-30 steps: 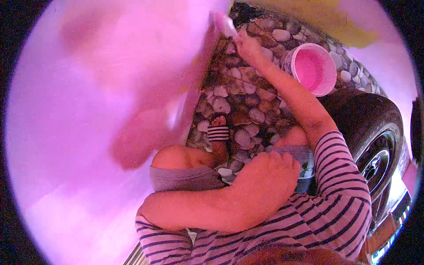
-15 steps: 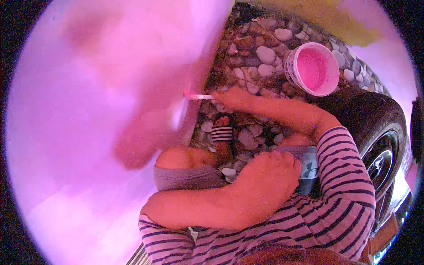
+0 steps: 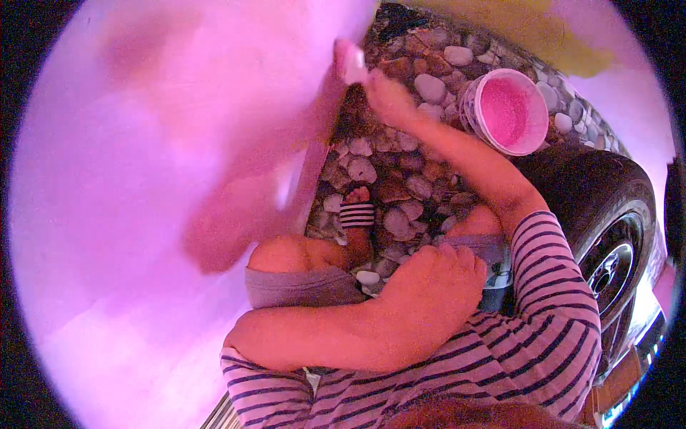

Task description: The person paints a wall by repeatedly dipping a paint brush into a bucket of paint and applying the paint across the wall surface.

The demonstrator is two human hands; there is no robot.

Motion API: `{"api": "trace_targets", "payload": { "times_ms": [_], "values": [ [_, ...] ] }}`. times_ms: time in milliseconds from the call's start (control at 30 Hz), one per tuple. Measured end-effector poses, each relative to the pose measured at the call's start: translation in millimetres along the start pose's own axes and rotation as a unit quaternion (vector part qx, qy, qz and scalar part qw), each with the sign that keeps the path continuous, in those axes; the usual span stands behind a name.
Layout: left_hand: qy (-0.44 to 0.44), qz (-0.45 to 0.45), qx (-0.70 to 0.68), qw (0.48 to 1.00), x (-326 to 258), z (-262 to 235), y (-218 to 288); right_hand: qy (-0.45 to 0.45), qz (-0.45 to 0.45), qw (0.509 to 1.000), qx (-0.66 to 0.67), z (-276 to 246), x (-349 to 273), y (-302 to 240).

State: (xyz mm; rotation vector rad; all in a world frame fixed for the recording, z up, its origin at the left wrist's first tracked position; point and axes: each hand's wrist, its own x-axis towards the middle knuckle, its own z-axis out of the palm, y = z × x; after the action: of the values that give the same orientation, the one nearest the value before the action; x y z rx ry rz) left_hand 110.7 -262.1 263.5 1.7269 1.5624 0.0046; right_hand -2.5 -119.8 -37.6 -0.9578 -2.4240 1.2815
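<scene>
My right hand [image 3: 391,99] reaches forward, its fingers closed on a paintbrush [image 3: 351,63]. The brush is blurred; its pale handle end is near my fingers and its pinkish head lies against the lower edge of the pale wall [image 3: 164,129]. My left hand [image 3: 446,275] is draped over my right leg, palm down and holding nothing; its fingertips are partly hidden. To the right of my right hand, a white bucket [image 3: 537,136] is tilted on the stones, with pink-looking paint [image 3: 504,111] inside.
Rounded pebbles [image 3: 363,170] cover the ground along the wall's foot. A black vehicle tyre [image 3: 572,179] stands close by my right elbow. My bare foot [image 3: 359,195] rests on the stones near the wall. Pink light tints everything.
My right hand has moved forward along the wall's bottom edge with the paintbrush, farther from my body. My left hand, the bucket and the tyre stay about where they were.
</scene>
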Motion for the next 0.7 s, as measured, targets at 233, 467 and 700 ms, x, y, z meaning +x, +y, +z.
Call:
{"api": "trace_targets", "payload": {
  "times_ms": [233,467,700],
  "values": [
    [-0.016,0.021,0.014,1.000,7.7,-3.7,4.4,-0.169,-0.067,0.983,-0.028,28.0,-96.8,-48.1],
    [-0.022,-0.004,-0.006,1.000,6.9,-2.0,6.4,-0.177,-0.237,0.954,0.053,-92.0,-49.4,-94.0],
    [-0.014,-0.005,0.015,1.000,4.8,-2.8,3.1,-0.144,-0.129,0.955,0.223,-67.3,10.9,-47.0]
  ]
}}
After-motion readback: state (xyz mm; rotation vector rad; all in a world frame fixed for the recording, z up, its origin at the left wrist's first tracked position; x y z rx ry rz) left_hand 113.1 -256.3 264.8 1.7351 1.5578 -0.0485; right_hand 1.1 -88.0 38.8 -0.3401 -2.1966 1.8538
